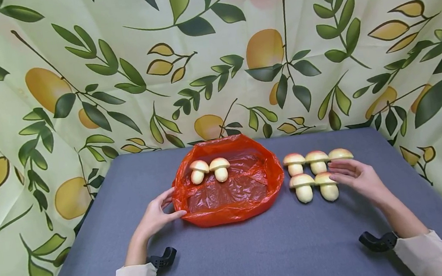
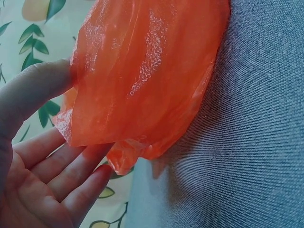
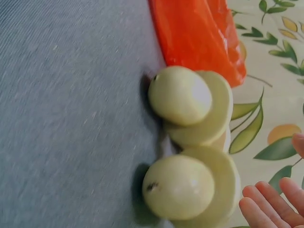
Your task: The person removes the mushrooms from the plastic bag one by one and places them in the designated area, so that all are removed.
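Touching the left rim of a red plastic bag [image 1: 222, 217], a person's left hand [image 1: 156, 214] has its fingers spread; two mushrooms [image 1: 217, 164] lie inside. The right hand [image 1: 359, 180], loose and holding nothing, is beside five mushrooms [image 1: 318, 166] on the gray table [image 1: 256, 258]. Picking one up seems the current step, calling for fingers curled round the nearest cap [image 1: 323, 179].

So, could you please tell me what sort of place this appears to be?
Probably a small staged tabletop set: a grey table before a patterned curtain, with five mushrooms in rows beside a red bag.
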